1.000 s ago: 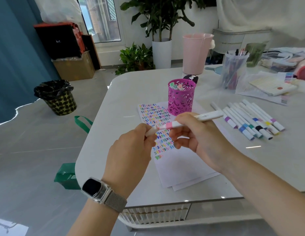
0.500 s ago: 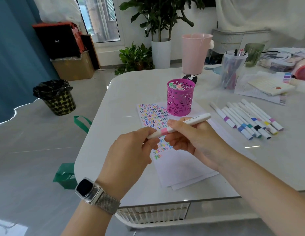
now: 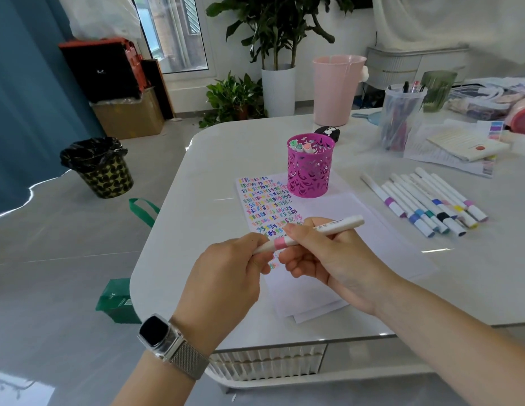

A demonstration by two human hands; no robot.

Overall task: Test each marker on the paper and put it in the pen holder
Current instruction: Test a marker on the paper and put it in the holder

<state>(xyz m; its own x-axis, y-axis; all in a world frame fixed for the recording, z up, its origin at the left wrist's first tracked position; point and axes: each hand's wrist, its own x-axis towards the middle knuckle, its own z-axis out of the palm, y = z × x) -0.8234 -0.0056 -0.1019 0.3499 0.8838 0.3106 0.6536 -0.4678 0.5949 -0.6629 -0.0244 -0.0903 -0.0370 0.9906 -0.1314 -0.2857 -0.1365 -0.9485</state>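
Note:
A white marker with a pink band (image 3: 337, 225) is held level above the paper (image 3: 322, 276) by both hands. My left hand (image 3: 226, 276) pinches its capped left end. My right hand (image 3: 328, 259) grips the barrel just right of the pink band. The sheet's upper left is filled with rows of coloured squiggles (image 3: 264, 200). Behind it on the paper stands the magenta cut-out pen holder (image 3: 309, 174) with a few markers in it. Several more white markers (image 3: 425, 200) lie in a row on the table to the right.
A clear tub of pens (image 3: 400, 121), a pink bucket (image 3: 337, 89), a green cup (image 3: 438, 89) and loose papers (image 3: 460, 148) crowd the table's back right. The rounded table edge (image 3: 155, 224) is at the left; a lined waste bin (image 3: 98, 167) and a green bag (image 3: 117, 300) sit on the floor.
Both hands have brought the pink-banded marker lower and closer to me over the paper. The cap is still on.

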